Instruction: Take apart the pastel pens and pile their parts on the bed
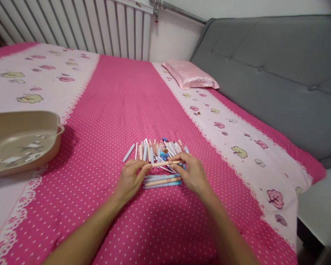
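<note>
A peach-coloured pen (pixel 160 164) lies level between my two hands, just above the bedspread. My left hand (pixel 131 176) pinches its left end between thumb and fingers. The right end is gripped by my right hand (pixel 191 172), whose fingers cover that tip. Below the held pen, several finished-looking pens (pixel 161 181) in blue, peach and teal lie side by side. Beyond my hands spreads a pile of pen barrels, white refills and small parts (pixel 151 149). Small blue pieces (pixel 164 155) sit in the pile, partly hidden by my right hand.
A beige plastic basin (pixel 48 121) with white scraps inside stands at the left. The pink dotted bedspread (pixel 121 99) covers the bed. A pink pillow (pixel 189 73) lies at the back, beside a grey padded headboard (pixel 264 48). A white radiator (pixel 99 25) lines the wall.
</note>
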